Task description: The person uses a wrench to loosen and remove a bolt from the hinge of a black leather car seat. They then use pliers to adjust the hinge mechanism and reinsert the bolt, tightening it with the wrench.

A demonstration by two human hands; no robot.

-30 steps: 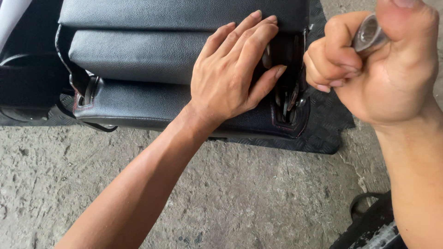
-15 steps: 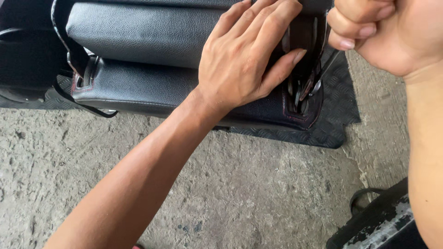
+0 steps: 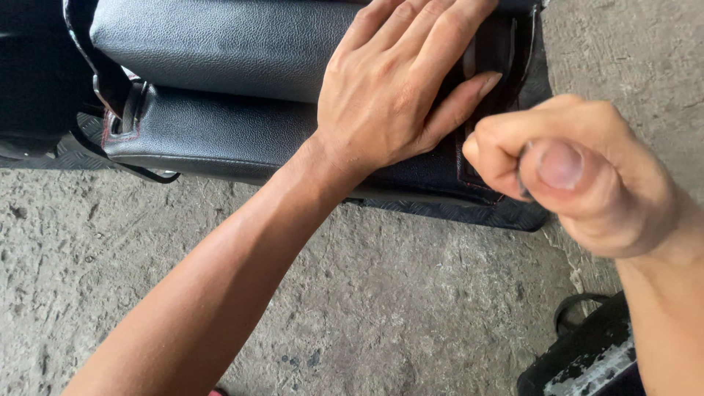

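My left hand [image 3: 400,81] lies flat, fingers together, on a black leather-look seat cushion [image 3: 220,88] with red stitching, pressing near its right end. My right hand [image 3: 572,172] is closed in a fist just right of the cushion's end, gripping a small dark tool [image 3: 522,172]; only a sliver of the tool shows between thumb and fingers. The cushion rests on a black ribbed rubber mat [image 3: 469,213] on the ground.
Rough grey concrete floor [image 3: 403,308] fills the foreground. A black strap [image 3: 143,172] hangs off the cushion's left end. A black object with worn paint and a loop [image 3: 587,352] sits at the bottom right. Dark parts lie at the far left [image 3: 29,95].
My right fist has come down from the upper right to beside the cushion's right end. The metal tool, clear earlier, is now almost hidden in the fist. My left hand stays pressed on the cushion.
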